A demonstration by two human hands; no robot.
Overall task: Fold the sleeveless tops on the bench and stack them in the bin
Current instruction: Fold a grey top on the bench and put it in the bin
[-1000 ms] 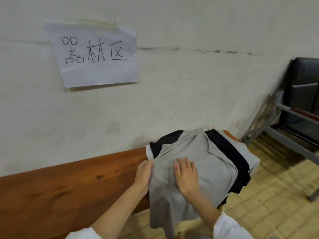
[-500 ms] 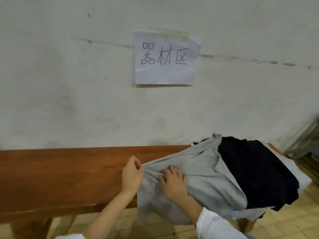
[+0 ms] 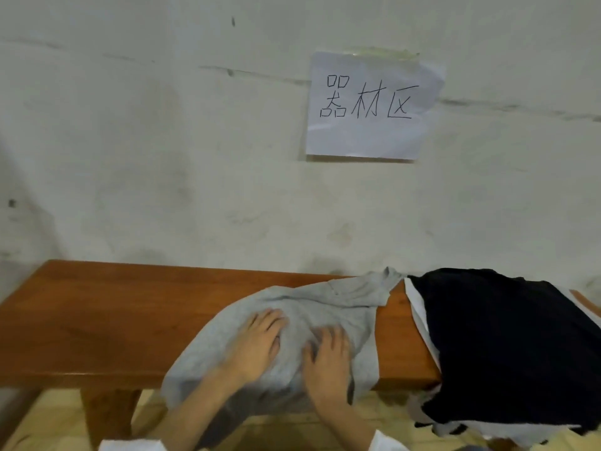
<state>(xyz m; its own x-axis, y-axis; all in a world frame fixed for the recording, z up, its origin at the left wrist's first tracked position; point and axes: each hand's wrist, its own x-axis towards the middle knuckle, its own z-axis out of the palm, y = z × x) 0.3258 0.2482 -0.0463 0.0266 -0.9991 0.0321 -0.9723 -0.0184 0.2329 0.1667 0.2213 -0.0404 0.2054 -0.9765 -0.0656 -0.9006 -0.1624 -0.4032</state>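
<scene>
1. Lying crumpled across the middle of the bench point(image 3: 113, 320), the grey sleeveless top point(image 3: 341, 297) reaches the bench's back edge with its far end. Its near end hangs over the bench's front edge.
2. The left hand point(image 3: 257, 345) rests palm down on the top, over the front half of the bench seat. Its fingers are straight and spread, gripping nothing.
3. The right hand point(image 3: 328, 358) presses on the top just beside the left, nearer the bench's right end. Its fingers are spread on the cloth, not closed round it, and a ridge of fabric is bunched between the two hands.
4. Both forearms come in from in front of the bench, ending in white sleeves point(image 3: 130, 445).
5. At the bench's right end sits a pile of tops, with a black top point(image 3: 504, 336) uppermost and draped over the front edge. A white garment point(image 3: 418, 314) shows from under the black top's left side.
6. A strip of bare bench wood separates the grey top from the pile. At the bench's back edge the grey tip comes very close to the pile, and whether they touch cannot be told.
7. The bench is reddish-brown wood set against a pale, stained wall point(image 3: 162, 157).
8. Above the bench's right half a paper sign point(image 3: 370, 105) with handwritten characters is taped to the wall.
9. Under the bench lies a yellowish tiled floor point(image 3: 48, 415).
</scene>
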